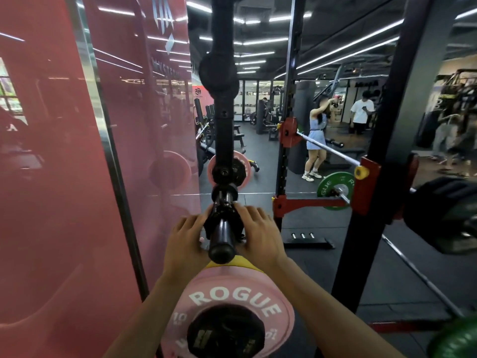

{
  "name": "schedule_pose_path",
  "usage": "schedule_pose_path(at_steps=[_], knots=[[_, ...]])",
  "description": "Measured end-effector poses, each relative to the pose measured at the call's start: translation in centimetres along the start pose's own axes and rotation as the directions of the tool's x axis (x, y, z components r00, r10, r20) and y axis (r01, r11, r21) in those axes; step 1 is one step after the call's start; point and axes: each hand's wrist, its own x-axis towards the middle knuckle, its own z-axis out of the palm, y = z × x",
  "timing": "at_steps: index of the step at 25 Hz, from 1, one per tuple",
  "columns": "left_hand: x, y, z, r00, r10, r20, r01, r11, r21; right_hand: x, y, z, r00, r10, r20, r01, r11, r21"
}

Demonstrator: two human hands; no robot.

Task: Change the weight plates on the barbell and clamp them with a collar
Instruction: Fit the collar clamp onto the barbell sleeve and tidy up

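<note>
A black barbell sleeve (222, 239) points straight at me, its round end close to the camera. A black collar (225, 215) sits on the sleeve a little behind that end. My left hand (185, 239) grips the collar from the left and my right hand (260, 233) grips it from the right, fingers laid over its top. Below the sleeve is a pink ROGUE plate (232, 293) with a smaller black plate (227, 334) in front of it and a yellow plate edge (241, 262) behind. How the collar's latch stands is hidden by my fingers.
A mirror (258, 125) ahead reflects the bar and other people. A red glossy wall panel (64, 177) stands at the left. A black rack upright (374, 177) rises at the right, with a black plate (444, 215), a green plate (335, 189) and another green plate (459, 339) near it.
</note>
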Motion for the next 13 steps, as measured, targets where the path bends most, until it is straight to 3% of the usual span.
schedule_pose_path(at_steps=[6,13], knots=[[-4.5,4.1,-3.1,0.988,-0.156,0.003,0.154,0.973,0.173,-3.9,-2.5,-4.2,0.995,-0.075,0.072,0.074,0.997,0.012],[-8.9,11.4,-8.9,0.989,-0.150,-0.018,0.150,0.973,0.178,-10.3,-5.6,-9.2,0.994,-0.092,0.053,0.094,0.995,-0.022]])
